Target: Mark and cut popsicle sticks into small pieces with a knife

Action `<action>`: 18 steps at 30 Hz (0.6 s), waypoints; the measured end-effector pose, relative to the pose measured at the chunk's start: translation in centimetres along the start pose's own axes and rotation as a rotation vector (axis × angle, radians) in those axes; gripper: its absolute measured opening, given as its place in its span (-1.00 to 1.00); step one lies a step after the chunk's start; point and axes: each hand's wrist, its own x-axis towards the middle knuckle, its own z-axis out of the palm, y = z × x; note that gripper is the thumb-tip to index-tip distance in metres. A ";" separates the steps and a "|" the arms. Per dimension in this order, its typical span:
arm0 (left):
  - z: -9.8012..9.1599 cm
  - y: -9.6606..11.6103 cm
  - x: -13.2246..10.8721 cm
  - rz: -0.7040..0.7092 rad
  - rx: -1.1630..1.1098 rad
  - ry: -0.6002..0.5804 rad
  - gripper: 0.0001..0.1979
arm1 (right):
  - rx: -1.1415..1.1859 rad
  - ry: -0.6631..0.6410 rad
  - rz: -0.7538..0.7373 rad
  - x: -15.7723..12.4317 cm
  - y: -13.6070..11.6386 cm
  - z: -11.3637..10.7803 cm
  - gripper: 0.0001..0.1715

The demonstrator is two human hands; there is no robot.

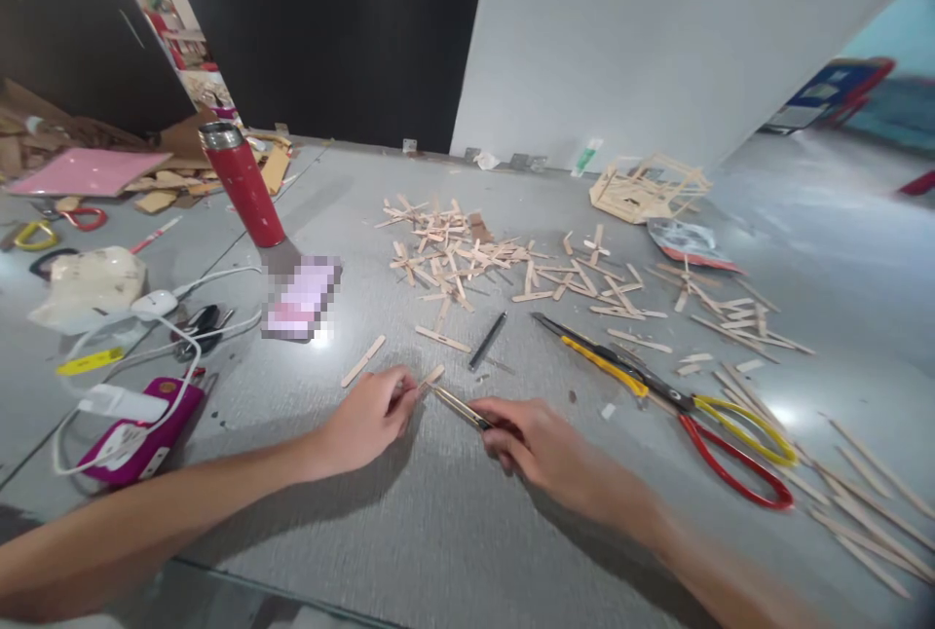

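Note:
My left hand (376,420) pinches a small wooden stick (433,376) just above the grey table. In my right hand (518,434) is a slim metallic tool (459,407), its tip touching or nearly touching the stick; the exact contact is too small to tell. Beyond my hands lie a notched stick (442,339) and a dark pen-like rod (488,341). Another loose stick (363,361) rests just past my left hand. Many short sticks, some joined in crosses, form a pile (467,254) farther back.
Scissors with red and yellow handles (679,402) lie right of my right hand, beside a yellow cutter (606,366). A red bottle (244,186), a phone (303,298) and a purple power bank with cables (171,405) stand or lie left. A stick frame (647,191) sits at the back right.

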 end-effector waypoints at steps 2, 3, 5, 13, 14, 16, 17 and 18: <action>0.0 0.1 -0.1 -0.007 -0.010 0.009 -0.73 | -0.006 0.027 -0.014 -0.1 0.2 0.1 -0.74; 0.0 0.1 -0.1 -0.010 -0.015 0.008 -0.73 | -0.015 0.033 -0.016 -0.2 0.3 0.2 -0.73; 0.0 0.2 -0.2 -0.015 -0.020 0.007 -0.72 | -0.061 0.046 -0.020 -0.4 0.6 0.3 -0.70; -0.2 0.1 -0.3 -0.023 -0.042 -0.007 -0.66 | -0.369 0.252 -0.144 -0.6 1.9 1.6 -0.61; -0.2 0.0 -0.3 -0.022 -0.041 -0.011 -0.67 | -0.396 0.267 -0.176 -0.5 2.0 1.7 -0.59; -0.2 0.0 -0.4 -0.012 -0.034 -0.017 -0.69 | -0.436 0.285 -0.248 -0.3 2.3 2.0 -0.54; -0.2 0.1 -0.5 -0.003 -0.034 -0.017 -0.70 | -0.455 0.295 -0.279 -0.2 2.4 2.2 -0.52; -0.2 0.1 -0.5 0.009 -0.037 -0.014 -0.70 | -0.476 0.310 -0.300 -0.1 2.5 2.4 -0.50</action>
